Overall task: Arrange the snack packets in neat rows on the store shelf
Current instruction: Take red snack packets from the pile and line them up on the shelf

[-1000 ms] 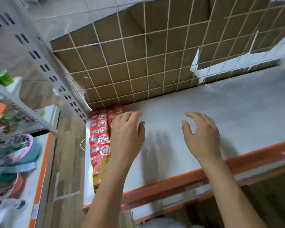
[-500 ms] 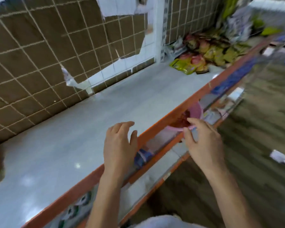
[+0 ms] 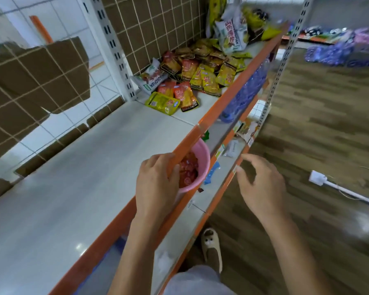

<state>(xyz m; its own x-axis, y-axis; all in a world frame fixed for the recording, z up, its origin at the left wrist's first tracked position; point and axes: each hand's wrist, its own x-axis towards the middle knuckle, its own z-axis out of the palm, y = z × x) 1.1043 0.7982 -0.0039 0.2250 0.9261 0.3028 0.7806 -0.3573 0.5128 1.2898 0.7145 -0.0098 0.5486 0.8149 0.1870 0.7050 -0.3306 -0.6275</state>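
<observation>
A pink bowl [image 3: 203, 159] of small red snack packets [image 3: 189, 167] stands on the lower shelf, just under the orange front edge [image 3: 222, 103] of the white store shelf [image 3: 83, 177]. My left hand [image 3: 156, 182] reaches over that edge with its fingers curled down into the bowl, against the red packets. The fingertips are hidden, so a grip does not show. My right hand [image 3: 262, 184] hovers to the right over the lower shelf's edge, fingers loosely spread and holding nothing. A loose pile of yellow, red and orange snack packets [image 3: 200, 75] lies at the shelf's far right.
A perforated white upright [image 3: 117, 50] and a wire grid backed with cardboard close the shelf's rear. Blue-wrapped bottles [image 3: 245, 90] sit on the lower level. My slippered foot [image 3: 211, 245] stands on the wooden floor, where a white power strip [image 3: 316, 178] lies to the right.
The view has swung right, away from the row of red packets at the shelf's left end. My left hand has come down into the pink bowl; my right hand has drifted right.
</observation>
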